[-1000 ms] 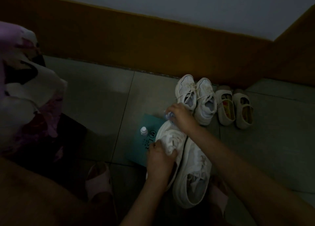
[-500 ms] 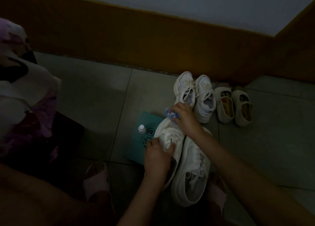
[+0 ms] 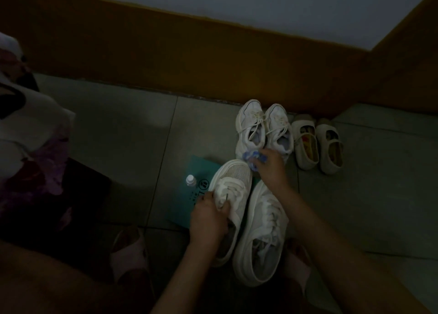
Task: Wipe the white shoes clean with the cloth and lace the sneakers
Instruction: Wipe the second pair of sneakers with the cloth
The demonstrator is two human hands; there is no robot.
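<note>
White shoe lies toe-outward on a teal sheet, probably to spare the tiles; the left hand curls round its laces, bracing it against the rubbing; the right hand pinches a bunched blue cloth at the toe, apparently wiping there.

4 sneakers, 2 flats — 1 bottle

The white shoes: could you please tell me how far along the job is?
Done: nothing clearly; dim light hides any dirt. In hand: the left hand grips the near shoe at its laces while the right hand holds the blue cloth by its toe. Left: the neighbouring shoe and the sneakers by the wall.
</note>
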